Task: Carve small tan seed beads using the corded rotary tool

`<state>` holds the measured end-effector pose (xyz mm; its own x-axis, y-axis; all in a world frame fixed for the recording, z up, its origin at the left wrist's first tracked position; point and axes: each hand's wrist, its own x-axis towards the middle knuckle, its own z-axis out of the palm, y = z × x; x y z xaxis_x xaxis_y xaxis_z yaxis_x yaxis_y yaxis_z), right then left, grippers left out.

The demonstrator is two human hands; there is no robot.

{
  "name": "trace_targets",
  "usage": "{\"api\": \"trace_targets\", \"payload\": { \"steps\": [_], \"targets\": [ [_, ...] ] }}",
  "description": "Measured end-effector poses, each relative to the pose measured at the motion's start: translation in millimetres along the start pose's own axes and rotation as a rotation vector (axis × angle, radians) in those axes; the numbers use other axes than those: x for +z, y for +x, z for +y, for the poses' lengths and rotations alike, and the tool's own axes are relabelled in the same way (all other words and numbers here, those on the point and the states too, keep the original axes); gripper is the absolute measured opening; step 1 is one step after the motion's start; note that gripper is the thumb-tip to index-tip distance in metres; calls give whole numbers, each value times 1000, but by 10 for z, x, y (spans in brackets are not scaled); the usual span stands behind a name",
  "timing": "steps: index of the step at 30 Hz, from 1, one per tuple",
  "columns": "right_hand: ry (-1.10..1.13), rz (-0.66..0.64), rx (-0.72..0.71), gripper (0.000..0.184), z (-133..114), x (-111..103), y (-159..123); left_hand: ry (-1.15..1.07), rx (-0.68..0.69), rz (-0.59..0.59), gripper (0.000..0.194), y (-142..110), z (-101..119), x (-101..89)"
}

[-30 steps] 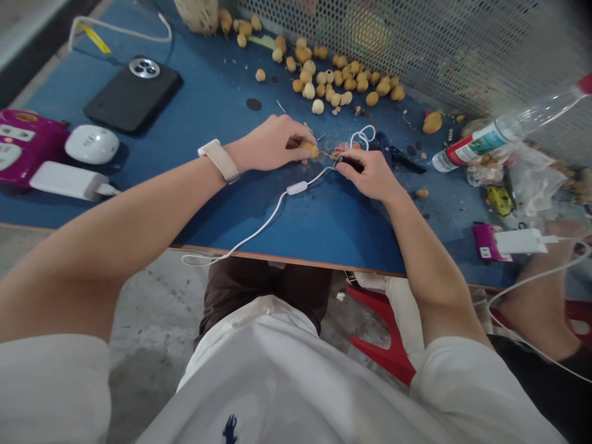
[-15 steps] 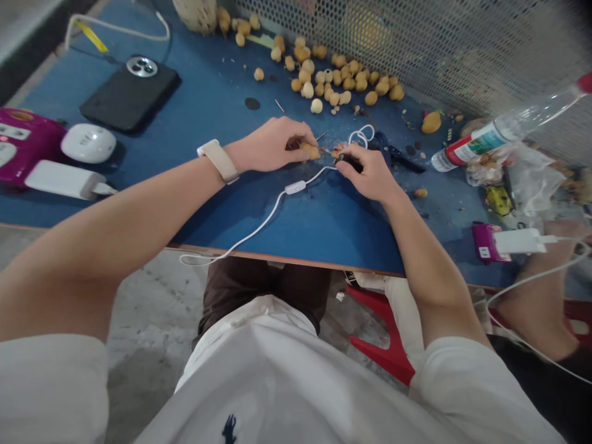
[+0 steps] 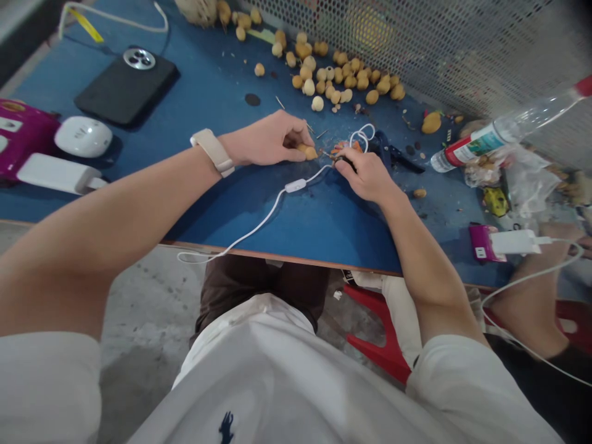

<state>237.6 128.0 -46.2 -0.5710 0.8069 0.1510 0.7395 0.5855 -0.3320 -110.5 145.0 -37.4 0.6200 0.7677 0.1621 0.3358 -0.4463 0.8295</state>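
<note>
My left hand (image 3: 280,139), with a pale watch band (image 3: 213,151) at the wrist, pinches a small tan gourd (image 3: 307,152) just above the blue table. My right hand (image 3: 365,172) is closed round a dark-handled tool (image 3: 345,161). A thin tip (image 3: 325,153) on this tool points left toward the gourd, with a small gap that I cannot measure. Orange bits (image 3: 350,147) lie just behind my right hand. A white cord with an inline switch (image 3: 295,185) runs beside both hands; where it ends near my right hand is hidden.
Many small gourds (image 3: 349,77) lie along a perforated metal screen (image 3: 416,49). A black phone (image 3: 127,86) and white case (image 3: 83,137) are at left. A plastic bottle (image 3: 513,126) lies at right, near a purple adapter (image 3: 483,242) and another person's arm (image 3: 531,308).
My left hand has shifted slightly and turned the gourd, which shows a little more now. My right hand and the tool have moved slightly. The whole view has shifted a little.
</note>
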Motion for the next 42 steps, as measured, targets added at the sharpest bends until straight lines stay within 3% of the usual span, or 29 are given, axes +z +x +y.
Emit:
{"api": "trace_targets", "payload": {
  "steps": [4,11,17,25,33,42],
  "targets": [
    [-18,3,-2,83,5,21,11,-5,-31,-34,68,20,-32,15],
    [-62,16,4,78,-6,78,27,-3,7,-6,51,8,34,-19],
    [-88,7,2,78,17,89,29,6,-17,-23,49,-8,92,-38],
    [-105,20,-26,88,-25,102,51,12,-42,-47,82,17,7,-80],
    [-112,18,-20,89,-62,99,72,2,34,-31,51,32,12,-77],
    [-106,15,-40,94,-49,82,64,-23,-35,-42,62,29,21,-83]
  ]
}}
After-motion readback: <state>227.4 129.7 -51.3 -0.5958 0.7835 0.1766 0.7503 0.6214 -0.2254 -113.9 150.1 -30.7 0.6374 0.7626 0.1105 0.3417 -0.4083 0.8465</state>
